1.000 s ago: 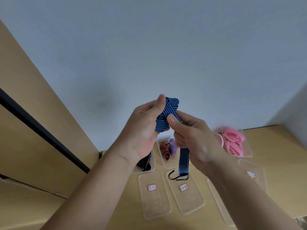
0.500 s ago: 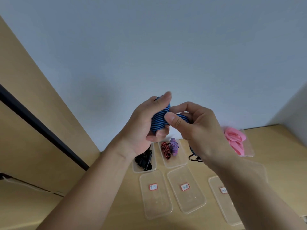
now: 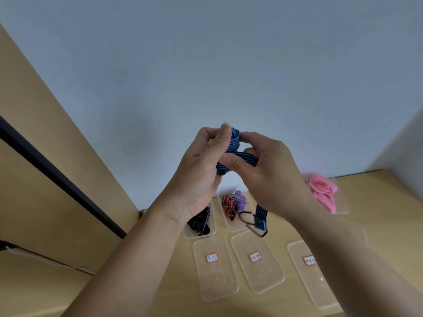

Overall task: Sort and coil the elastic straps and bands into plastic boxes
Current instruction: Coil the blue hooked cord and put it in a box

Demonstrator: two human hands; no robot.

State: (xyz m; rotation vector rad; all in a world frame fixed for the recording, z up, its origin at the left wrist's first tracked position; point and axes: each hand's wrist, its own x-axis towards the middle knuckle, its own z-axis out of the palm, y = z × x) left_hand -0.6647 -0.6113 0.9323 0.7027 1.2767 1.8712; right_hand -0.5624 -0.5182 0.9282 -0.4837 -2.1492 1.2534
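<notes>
I hold a blue-and-black striped elastic strap up in front of the wall, partly wound into a coil. My left hand grips the coil between thumb and fingers. My right hand pinches a turn of the strap beside it. The strap's loose end with a black hook hangs below my right hand, above the boxes. On the table, one clear box holds black straps, another holds a red-striped coil and a purple coil.
Pink bands lie in a clear box at the back right. Three clear lids with red-framed labels, one at the left, one in the middle and one at the right, lie on the wooden table. A wooden panel with a dark rail rises at the left.
Both hands have wound more of the strap onto the coil and shifted slightly. The hanging end is shorter than a second ago; its hook now dangles over the box row.
</notes>
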